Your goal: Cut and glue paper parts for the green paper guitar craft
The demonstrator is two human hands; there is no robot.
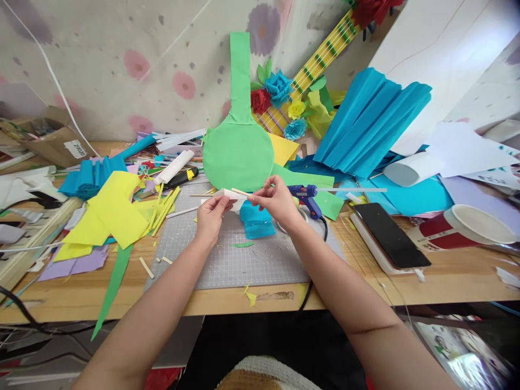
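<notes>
My left hand (210,219) is closed on a small piece of white paper (236,206), pinched between thumb and fingers above the cutting mat (227,271). Between the fingertips of my right hand (278,201) is a short pale stick (240,192), its free end over the white paper; whether they touch I cannot tell. Just below both hands lies a blue crepe paper piece (258,223). Behind them a round green paper shape with a long neck (239,154) leans up against the wall. A blue glue gun (306,197) with a glue stick rests right of my right hand.
Yellow paper (117,211) and yellow strips (166,211) lie left, near a utility knife (183,177). Folded blue crepe paper (365,124) and a yellow guitar shape with paper flowers (325,51) stand behind. A phone (392,233) and paper cup (467,227) sit right.
</notes>
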